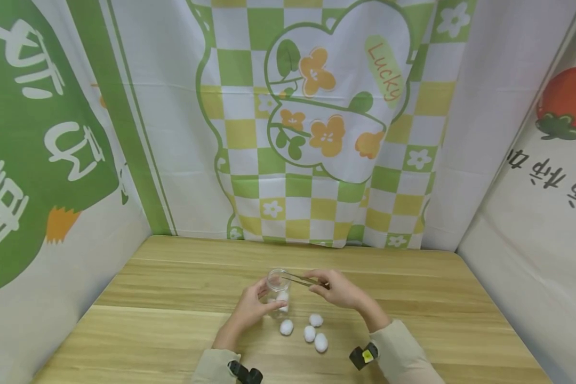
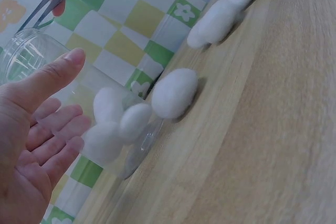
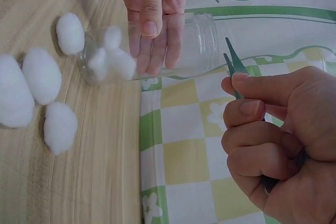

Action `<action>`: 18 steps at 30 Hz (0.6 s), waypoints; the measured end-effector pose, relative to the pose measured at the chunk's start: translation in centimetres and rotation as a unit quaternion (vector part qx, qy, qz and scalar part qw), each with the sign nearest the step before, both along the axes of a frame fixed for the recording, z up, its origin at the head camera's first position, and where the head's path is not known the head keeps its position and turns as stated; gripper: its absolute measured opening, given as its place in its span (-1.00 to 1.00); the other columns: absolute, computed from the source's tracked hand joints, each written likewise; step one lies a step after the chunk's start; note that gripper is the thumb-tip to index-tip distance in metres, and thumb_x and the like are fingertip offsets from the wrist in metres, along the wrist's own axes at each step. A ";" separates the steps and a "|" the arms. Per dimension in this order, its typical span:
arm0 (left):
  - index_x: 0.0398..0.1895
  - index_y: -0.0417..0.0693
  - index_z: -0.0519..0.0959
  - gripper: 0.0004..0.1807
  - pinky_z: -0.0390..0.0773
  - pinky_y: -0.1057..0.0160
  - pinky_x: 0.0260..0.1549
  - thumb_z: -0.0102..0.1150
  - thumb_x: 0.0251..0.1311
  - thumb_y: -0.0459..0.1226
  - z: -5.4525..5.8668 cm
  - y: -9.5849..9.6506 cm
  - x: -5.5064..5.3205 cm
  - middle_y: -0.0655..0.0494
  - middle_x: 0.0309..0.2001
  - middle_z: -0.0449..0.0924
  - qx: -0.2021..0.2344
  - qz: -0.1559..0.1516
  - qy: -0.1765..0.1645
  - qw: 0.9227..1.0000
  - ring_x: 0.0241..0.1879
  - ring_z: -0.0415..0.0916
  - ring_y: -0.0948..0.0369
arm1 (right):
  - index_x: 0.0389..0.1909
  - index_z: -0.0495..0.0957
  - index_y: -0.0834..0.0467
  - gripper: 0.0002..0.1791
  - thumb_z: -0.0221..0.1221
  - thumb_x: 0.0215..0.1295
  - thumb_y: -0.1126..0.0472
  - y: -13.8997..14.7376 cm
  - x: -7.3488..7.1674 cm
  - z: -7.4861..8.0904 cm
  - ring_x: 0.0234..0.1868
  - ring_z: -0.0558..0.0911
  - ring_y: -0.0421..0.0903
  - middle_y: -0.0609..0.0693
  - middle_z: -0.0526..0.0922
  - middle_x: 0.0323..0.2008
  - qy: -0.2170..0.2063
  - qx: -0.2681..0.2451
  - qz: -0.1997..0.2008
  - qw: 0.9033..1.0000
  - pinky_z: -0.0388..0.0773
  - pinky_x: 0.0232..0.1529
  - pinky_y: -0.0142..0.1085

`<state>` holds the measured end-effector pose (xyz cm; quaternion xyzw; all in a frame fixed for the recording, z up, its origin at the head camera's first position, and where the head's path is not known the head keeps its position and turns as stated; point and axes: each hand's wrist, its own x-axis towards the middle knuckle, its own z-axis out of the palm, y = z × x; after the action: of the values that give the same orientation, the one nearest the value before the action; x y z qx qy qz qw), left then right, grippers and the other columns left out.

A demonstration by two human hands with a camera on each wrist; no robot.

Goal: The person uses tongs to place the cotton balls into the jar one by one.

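Observation:
A clear glass jar [image 1: 271, 288] stands upright on the table, its mouth uncovered. My left hand [image 1: 249, 309] holds it by the side, thumb and fingers around the glass. Several white cotton balls [image 3: 119, 64] lie at the jar's bottom, visible through the wall. My right hand [image 1: 340, 289] grips metal tweezers [image 3: 238, 66], whose tips are parted with nothing between them. In the head view those tips are at the jar's mouth. One loose cotton ball [image 2: 175, 93] lies close by the jar's base.
More cotton balls [image 1: 320, 342] sit together on the wooden table [image 1: 182, 288], right of the jar and nearer to me. A checked curtain [image 1: 317, 208] hangs behind the table's back edge, with printed cloth at both sides.

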<state>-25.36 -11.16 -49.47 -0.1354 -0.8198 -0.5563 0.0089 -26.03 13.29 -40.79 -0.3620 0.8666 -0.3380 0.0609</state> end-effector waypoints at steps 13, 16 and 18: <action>0.34 -0.26 0.29 -0.14 0.45 -0.15 0.30 0.43 -0.01 -0.13 0.2 0.0 0.1 -0.30 0.26 0.45 -0.005 -0.004 -0.002 1.000 0.26 0.42 -0.25 | 0.17 0.48 0.30 -0.63 0.08 0.38 0.30 0.7 0.5 0.2 -0.67 0.16 -0.42 -0.10 0.31 -0.70 0.006 -0.009 0.005 1.000 0.21 -0.63 -0.56; 0.34 -0.26 0.30 -0.15 0.44 -0.15 0.30 0.43 -0.01 -0.13 0.2 0.0 0.2 -0.29 0.26 0.45 0.000 -0.003 -0.004 1.000 0.26 0.42 -0.24 | 0.16 0.49 0.31 -0.64 0.08 0.38 0.30 0.9 0.6 0.0 -0.66 0.16 -0.42 -0.11 0.31 -0.69 0.007 -0.010 0.004 1.000 0.21 -0.63 -0.58; 0.34 -0.25 0.30 -0.16 0.44 -0.15 0.31 0.43 -0.01 -0.14 0.3 0.0 0.2 -0.29 0.26 0.46 0.001 -0.003 -0.004 1.000 0.26 0.42 -0.24 | 0.15 0.49 0.31 -0.64 0.08 0.38 0.30 1.0 0.7 0.0 -0.66 0.17 -0.43 -0.12 0.31 -0.69 0.005 -0.011 0.003 1.000 0.21 -0.62 -0.58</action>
<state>-25.17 -11.15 -49.22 -0.1356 -0.8187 -0.5580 0.0037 -25.30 14.31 -40.82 -0.3664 0.8622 -0.3456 0.0539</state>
